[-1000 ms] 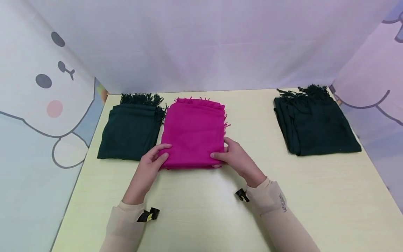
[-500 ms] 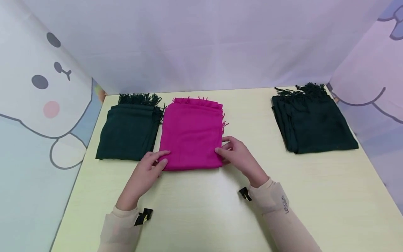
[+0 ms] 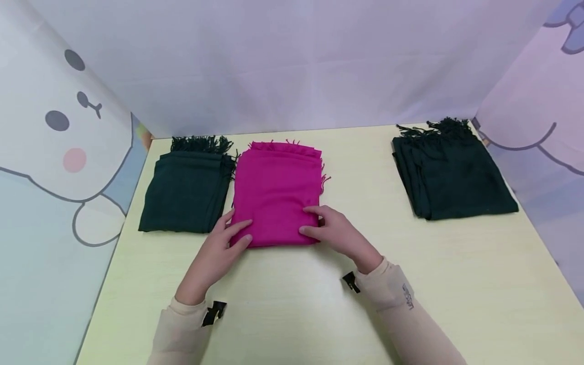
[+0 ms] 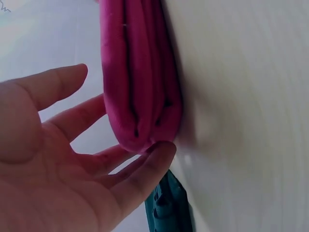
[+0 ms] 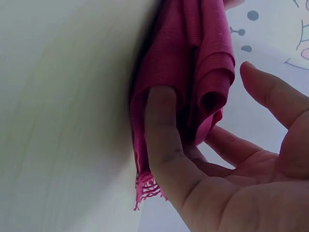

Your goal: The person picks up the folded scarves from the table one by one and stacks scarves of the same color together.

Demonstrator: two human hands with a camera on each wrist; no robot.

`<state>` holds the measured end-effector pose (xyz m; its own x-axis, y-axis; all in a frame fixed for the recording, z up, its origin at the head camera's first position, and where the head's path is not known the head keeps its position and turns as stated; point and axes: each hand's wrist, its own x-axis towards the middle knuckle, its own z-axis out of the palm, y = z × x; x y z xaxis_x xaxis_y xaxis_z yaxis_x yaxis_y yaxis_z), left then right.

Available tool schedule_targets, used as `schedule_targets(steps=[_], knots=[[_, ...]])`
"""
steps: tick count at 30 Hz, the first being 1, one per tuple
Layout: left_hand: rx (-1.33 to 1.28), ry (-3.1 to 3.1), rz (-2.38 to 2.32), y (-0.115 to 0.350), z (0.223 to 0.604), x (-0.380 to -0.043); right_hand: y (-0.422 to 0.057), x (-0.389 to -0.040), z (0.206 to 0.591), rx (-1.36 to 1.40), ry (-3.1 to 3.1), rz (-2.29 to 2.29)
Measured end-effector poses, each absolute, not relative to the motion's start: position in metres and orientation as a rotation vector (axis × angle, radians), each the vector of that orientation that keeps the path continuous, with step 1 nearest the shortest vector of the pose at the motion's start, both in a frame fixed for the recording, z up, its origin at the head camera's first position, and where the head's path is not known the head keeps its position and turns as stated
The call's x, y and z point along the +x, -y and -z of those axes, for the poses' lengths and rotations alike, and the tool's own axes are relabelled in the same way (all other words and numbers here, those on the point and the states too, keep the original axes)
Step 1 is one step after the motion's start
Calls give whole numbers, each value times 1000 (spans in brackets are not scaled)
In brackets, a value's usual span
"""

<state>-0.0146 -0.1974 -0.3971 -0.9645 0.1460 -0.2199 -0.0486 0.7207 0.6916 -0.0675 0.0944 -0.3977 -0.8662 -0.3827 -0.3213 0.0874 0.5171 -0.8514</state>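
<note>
A folded magenta shawl (image 3: 278,197) with short fringe lies flat on the table between two dark green ones. My left hand (image 3: 214,256) touches its near left corner, fingers spread; the left wrist view shows the thumb (image 4: 63,84) standing off the folded layers. At the near right edge is my right hand (image 3: 342,233), index finger and thumb above the cloth in the head view. In the right wrist view one finger (image 5: 161,125) reaches into a fold at the edge, while the thumb (image 5: 270,92) is apart from the cloth. Some fingertips are hidden behind the shawl.
Close on the left lies a folded dark green shawl (image 3: 187,190), fringe toward the back. Another dark green shawl (image 3: 456,175) sits at the far right. A pale table (image 3: 292,309) bears them, with a white curtain (image 3: 292,66) behind.
My left hand loosened from the near left corner, drew back slightly, then came forward over it again. My right hand shifted a little outward, then back over the right edge. The shawl stayed about in place.
</note>
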Motion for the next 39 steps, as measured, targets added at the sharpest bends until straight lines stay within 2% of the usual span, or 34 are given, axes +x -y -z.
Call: schedule_targets(steps=[27,33,39], knots=[[49,-2702,-1160,193,404,-10,-95,-67,402,-265,-2339,1254],[-13,-2942,-1351,167,403,-16,-111,-68,405,-192,-2244,1382],[205,-2938,-1578,123,393,-26,-144,-73,402,-91,-2173,1520]])
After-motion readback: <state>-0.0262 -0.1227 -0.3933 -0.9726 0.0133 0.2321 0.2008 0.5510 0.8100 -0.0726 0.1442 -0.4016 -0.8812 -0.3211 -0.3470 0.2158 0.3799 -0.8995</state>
